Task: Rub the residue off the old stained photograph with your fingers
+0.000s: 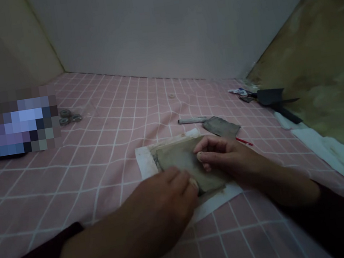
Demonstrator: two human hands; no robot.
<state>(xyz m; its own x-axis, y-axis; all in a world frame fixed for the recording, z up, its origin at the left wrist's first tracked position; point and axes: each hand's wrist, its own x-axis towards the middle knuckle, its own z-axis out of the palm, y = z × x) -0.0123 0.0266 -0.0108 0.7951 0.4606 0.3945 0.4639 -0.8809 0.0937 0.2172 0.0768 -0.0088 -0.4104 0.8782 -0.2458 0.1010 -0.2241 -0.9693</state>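
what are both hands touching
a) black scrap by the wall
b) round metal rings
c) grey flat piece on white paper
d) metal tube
c, since the fingers of the left hand and the right hand are both on the grey flat piece, which lies on white paper.

A sheet (pixel 185 161) lies on paper (pixel 144 161) (rings (pixel 66 117) far left).

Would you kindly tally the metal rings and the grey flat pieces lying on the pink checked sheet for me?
Metal rings: 3
Grey flat pieces: 2
Total: 5
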